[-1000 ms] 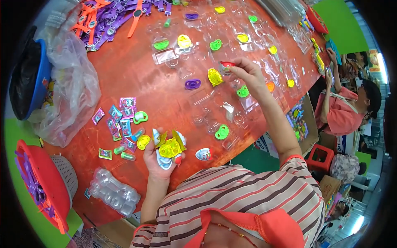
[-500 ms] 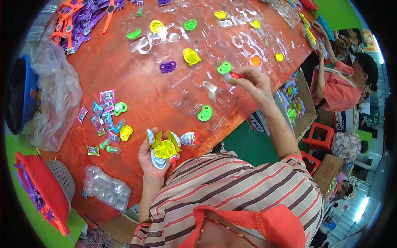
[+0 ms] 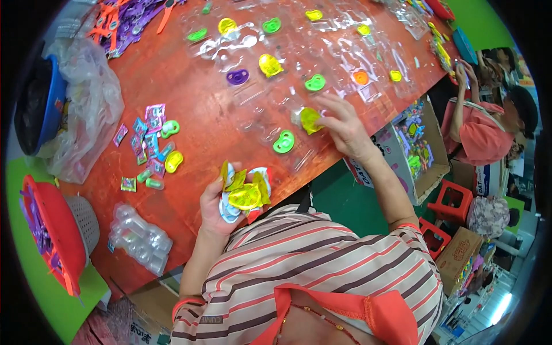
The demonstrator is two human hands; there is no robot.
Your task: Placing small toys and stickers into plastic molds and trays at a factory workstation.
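- A bunch of small flat toy pieces (image 3: 244,192), mostly yellow with some white and blue, is fanned out in the left hand (image 3: 215,207) just over the near edge of the red bench (image 3: 190,86).
- One yellow piece (image 3: 310,119) (rounded, glossy) lies on the bench in a clear plastic tray (image 3: 276,123), under the fingertips of the right hand (image 3: 345,129).

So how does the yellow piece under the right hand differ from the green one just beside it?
The yellow piece is touched by the right hand; the green piece lies untouched. The yellow piece is yellow and lies farther from the person, while the green piece is nearer the table edge. Both are small, rounded and rest in clear plastic trays.
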